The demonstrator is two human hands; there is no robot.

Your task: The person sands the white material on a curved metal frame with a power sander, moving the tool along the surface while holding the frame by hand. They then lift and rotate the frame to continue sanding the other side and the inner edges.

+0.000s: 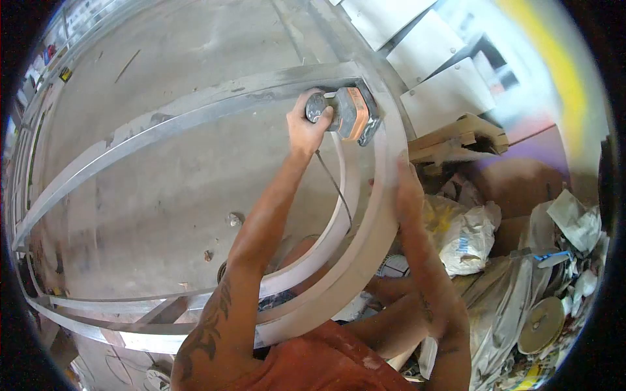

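Note:
An orange and black power sander point(353, 114) rests against the inner top right corner of a pale curved frame point(381, 195). My left hand point(310, 124) is wrapped round the sander's rounded black end, and a dark cord hangs below it. On the outer side of the curve, my right hand point(408, 189) lies against the frame; its fingers are partly hidden behind the edge. The frame runs left in long metal bars point(130, 146) and bends back towards my body at the bottom.
White panels point(443, 94) lean at the upper right. Torn cardboard point(456, 140), a white plastic bag point(466, 241) and heaped plastic sheeting and rubbish are on the right. A round disc point(541, 326) stands at the lower right. Dusty concrete floor point(176, 228) shows inside the frame.

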